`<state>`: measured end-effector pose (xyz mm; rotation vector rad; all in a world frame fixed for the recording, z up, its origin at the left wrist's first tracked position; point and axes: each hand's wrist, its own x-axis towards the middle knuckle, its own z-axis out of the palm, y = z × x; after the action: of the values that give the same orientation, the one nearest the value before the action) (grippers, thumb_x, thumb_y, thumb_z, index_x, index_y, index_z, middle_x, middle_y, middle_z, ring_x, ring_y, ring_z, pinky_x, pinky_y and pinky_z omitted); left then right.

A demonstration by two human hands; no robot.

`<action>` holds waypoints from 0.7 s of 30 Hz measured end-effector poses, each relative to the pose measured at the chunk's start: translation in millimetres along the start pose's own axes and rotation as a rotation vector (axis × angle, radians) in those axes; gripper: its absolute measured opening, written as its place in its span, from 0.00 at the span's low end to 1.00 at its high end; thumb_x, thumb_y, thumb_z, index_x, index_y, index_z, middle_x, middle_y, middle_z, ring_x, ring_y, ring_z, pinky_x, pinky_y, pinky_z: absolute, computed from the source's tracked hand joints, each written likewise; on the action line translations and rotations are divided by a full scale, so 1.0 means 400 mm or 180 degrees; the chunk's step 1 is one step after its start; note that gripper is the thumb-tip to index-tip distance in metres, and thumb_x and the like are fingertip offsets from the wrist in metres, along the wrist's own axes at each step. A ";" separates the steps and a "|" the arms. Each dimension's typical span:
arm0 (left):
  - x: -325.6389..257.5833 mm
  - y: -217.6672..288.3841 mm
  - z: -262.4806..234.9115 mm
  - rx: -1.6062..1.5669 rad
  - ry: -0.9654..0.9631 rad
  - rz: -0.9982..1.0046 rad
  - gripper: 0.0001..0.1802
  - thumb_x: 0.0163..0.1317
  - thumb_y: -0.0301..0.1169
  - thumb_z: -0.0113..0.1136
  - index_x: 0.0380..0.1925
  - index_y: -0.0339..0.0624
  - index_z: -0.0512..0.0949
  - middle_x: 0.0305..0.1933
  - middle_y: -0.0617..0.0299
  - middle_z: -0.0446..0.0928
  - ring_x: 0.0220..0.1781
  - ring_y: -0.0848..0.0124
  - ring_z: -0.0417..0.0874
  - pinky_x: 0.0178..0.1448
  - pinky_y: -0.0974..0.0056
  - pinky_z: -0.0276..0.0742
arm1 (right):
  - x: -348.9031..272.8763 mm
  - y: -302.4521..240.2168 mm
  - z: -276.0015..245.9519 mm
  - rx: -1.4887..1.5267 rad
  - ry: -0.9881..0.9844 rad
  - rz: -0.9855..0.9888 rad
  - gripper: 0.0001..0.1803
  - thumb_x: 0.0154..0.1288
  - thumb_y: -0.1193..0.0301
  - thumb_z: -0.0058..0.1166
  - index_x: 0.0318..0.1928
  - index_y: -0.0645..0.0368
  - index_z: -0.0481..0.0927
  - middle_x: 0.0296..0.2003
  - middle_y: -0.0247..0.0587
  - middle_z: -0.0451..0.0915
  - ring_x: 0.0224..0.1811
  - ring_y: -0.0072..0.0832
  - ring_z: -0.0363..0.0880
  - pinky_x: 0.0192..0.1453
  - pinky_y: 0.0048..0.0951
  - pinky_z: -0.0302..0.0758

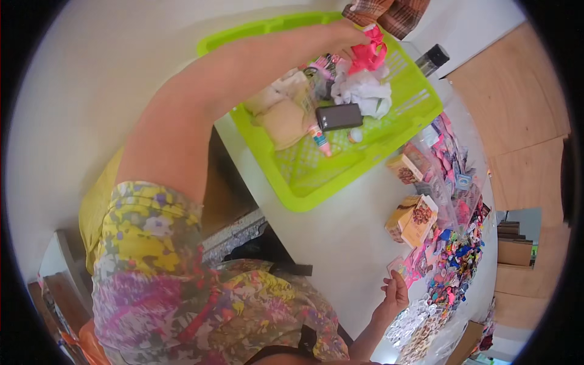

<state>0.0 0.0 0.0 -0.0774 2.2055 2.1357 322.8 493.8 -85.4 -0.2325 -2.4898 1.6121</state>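
Observation:
My left arm reaches across a lime green plastic basket [298, 204] to its far right corner. There my left hand [348, 39] is closed on a crumpled bright pink bag-like thing [370, 53]. Below it in the basket lie white crumpled plastic [368, 94], a dark rectangular case [339, 117], a small glue-like bottle [319, 140] and beige padded bundles [285, 123]. Lower right, my right hand [396, 294] pinches a small pale pink card or packet [398, 266] beside other pink packets [420, 261].
Two open cardboard boxes [413, 222] [406, 168] stand on the white table [340, 243]. Heaps of small colourful pieces [453, 267] and white pieces [410, 322] line its right side. A dark-capped bottle [433, 59] stands behind the basket, near a brown checked cloth [395, 15].

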 end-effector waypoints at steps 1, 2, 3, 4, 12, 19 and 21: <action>0.011 -0.008 0.003 0.0138 0.0318 0.0052 0.30 0.56 0.46 0.68 0.47 0.31 0.75 0.43 0.41 0.77 0.40 0.55 0.83 0.44 0.61 0.81 | 0.004 -0.011 -0.011 -0.0006 0.0001 -0.0033 0.13 0.67 0.73 0.53 0.48 0.64 0.82 0.44 0.37 0.84 0.36 0.19 0.78 0.36 0.19 0.72; 0.018 -0.021 0.000 0.0282 0.0641 0.0095 0.26 0.55 0.44 0.68 0.40 0.30 0.77 0.32 0.46 0.81 0.28 0.58 0.84 0.34 0.61 0.82 | 0.009 -0.021 -0.023 -0.0010 -0.0004 -0.0066 0.12 0.67 0.73 0.53 0.48 0.64 0.82 0.43 0.37 0.84 0.36 0.19 0.78 0.36 0.19 0.71; 0.018 -0.048 -0.030 0.0416 0.0554 0.0037 0.26 0.55 0.44 0.68 0.40 0.30 0.77 0.32 0.46 0.81 0.28 0.58 0.84 0.34 0.61 0.82 | -0.044 0.018 0.048 0.0086 0.0044 0.0064 0.12 0.67 0.73 0.53 0.48 0.64 0.82 0.43 0.37 0.84 0.36 0.19 0.78 0.36 0.19 0.71; 0.013 -0.035 -0.020 0.1261 0.0566 -0.0033 0.25 0.51 0.43 0.70 0.38 0.30 0.79 0.33 0.48 0.81 0.30 0.58 0.84 0.35 0.57 0.82 | -0.041 0.022 0.031 0.0014 0.0071 0.0042 0.12 0.67 0.73 0.53 0.48 0.64 0.82 0.42 0.37 0.84 0.36 0.19 0.78 0.36 0.19 0.71; -0.080 -0.071 -0.010 0.4992 -0.1093 -0.0075 0.25 0.41 0.43 0.75 0.37 0.41 0.80 0.31 0.54 0.81 0.30 0.60 0.83 0.35 0.57 0.81 | -0.080 0.037 -0.045 -0.0164 0.0419 -0.0012 0.11 0.67 0.73 0.54 0.47 0.63 0.82 0.38 0.35 0.83 0.31 0.17 0.74 0.33 0.18 0.69; -0.113 -0.147 -0.053 0.5372 -0.1234 0.0559 0.26 0.36 0.42 0.78 0.37 0.43 0.83 0.38 0.53 0.82 0.42 0.55 0.83 0.45 0.53 0.78 | -0.192 0.138 -0.065 -0.1138 0.0288 -0.0353 0.11 0.66 0.75 0.56 0.47 0.65 0.81 0.28 0.32 0.80 0.25 0.12 0.71 0.26 0.14 0.65; -0.081 -0.154 -0.049 0.5376 -0.1325 0.0534 0.26 0.34 0.42 0.76 0.36 0.45 0.82 0.38 0.54 0.82 0.42 0.53 0.82 0.43 0.51 0.77 | -0.229 0.158 -0.063 -0.0871 0.0362 -0.0120 0.10 0.65 0.75 0.57 0.46 0.66 0.82 0.28 0.32 0.80 0.25 0.14 0.72 0.28 0.16 0.68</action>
<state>37.1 -21.9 -57.8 0.5540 2.8358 -0.2293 420.3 521.7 -137.8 -0.3003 -2.6022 1.2046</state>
